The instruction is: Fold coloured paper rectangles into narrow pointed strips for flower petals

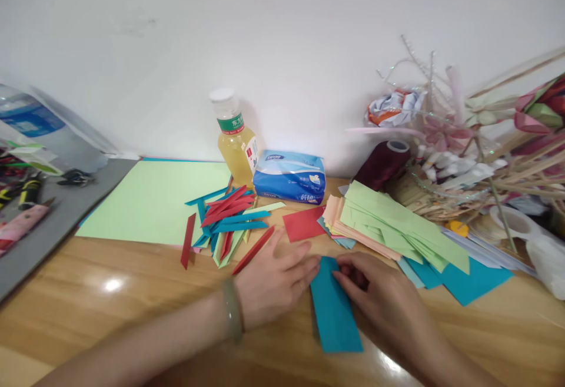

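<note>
R hand (pixel 386 290) pinches the upper R edge of the blue strip (pixel 339 316) btwn thumb & fingers; L hand (pixel 276 278), fingers loosely spread, touches its upper L edge w/o gripping. Strip is at lower centre of frame, a bit R. It's prob. v. light, thin & flexible, easy to crease or tear; best held flat by the edges, w/ light fingertip pressure. Can't tell if it lies fully flat; a shadow shows along its L side.

Tabletop (pixel 150 281): wood-grain, looks smooth, glare spots lower L & lower R. Folded strips (pixel 229 205) & tissue pack (pixel 289 184) mid-frame, bottle (pixel 236 148) just behind, paper pile (pixel 375 210) to R, grey mat (pixel 66 213) far L. Plain white wall (pixel 282 39) behind, fills top of frame.
</note>
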### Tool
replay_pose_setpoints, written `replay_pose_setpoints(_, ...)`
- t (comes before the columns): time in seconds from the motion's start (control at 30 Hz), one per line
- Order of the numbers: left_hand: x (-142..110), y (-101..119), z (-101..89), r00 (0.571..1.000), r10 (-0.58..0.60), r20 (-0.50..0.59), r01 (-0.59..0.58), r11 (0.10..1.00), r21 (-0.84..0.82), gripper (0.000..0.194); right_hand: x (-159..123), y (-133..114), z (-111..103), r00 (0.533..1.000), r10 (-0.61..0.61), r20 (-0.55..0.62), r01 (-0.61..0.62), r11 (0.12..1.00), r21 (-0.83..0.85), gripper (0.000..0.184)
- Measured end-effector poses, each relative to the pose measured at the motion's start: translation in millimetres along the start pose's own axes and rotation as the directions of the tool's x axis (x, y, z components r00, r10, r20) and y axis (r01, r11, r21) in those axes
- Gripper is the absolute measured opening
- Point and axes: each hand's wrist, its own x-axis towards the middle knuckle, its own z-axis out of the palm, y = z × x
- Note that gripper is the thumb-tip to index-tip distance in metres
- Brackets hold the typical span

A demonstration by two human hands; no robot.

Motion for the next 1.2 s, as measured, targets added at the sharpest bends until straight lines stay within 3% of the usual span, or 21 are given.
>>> replay_pose_setpoints(0.3, 7, -24, 12.2, 0.996, 0.014, -0.093, -0.016, 1.000, -0.017, 0.030, 22, 3, 11, 0.968, -0.200, -0.151, 0.173, 0.969, -0.176, 0.020)
replay_pose_setpoints(0.47, 5, -23, 19.5, 0.994, 0.011, -0.105, -0.014, 1.000, -0.028, 0.031, 19, 4, 10, 0.915, -0.361, -0.181, 0.287, 0.897, -0.336, 0.027)
replay_pose_setpoints(0.57, 5, -21, 21.7, 0.994, -0.002, -0.105, -0.001, 1.000, -0.024, 0.032, 19, 3, 7, 0.894, -0.418, -0.163, 0.343, 0.871, -0.351, 0.028)
replay_pose_setpoints(1.0, 4, -7, 18.0, 0.995, -0.064, -0.074, 0.061, 0.997, -0.043, 0.035, 18, 4, 6, 0.899, -0.409, -0.157, 0.362, 0.896, -0.258, 0.023)
replay_pose_setpoints(1.2, 4, -7, 18.5, 0.997, -0.072, -0.027, 0.070, 0.994, -0.084, 0.034, 18, 3, 3, 0.843, -0.525, -0.115, 0.463, 0.818, -0.342, 0.028)
